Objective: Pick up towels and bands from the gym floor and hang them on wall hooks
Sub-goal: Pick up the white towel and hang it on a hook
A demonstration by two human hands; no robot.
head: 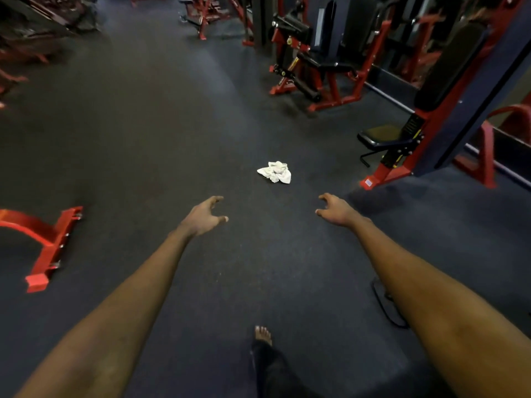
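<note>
A crumpled white towel [275,171] lies on the dark rubber gym floor ahead of me. Both my arms stretch forward over the floor. My left hand [204,215] is open with curled, spread fingers, below and left of the towel. My right hand [334,209] is open too, fingers apart, below and right of the towel. Neither hand touches it. A dark band loop [385,307] lies on the floor under my right forearm, partly hidden by the arm. No wall hooks are in view.
A red and blue machine with a black seat [382,136] stands right of the towel. More red machines [319,73] stand behind it. A red frame foot [48,248] juts in at the left. My bare foot [263,336] is at the bottom centre.
</note>
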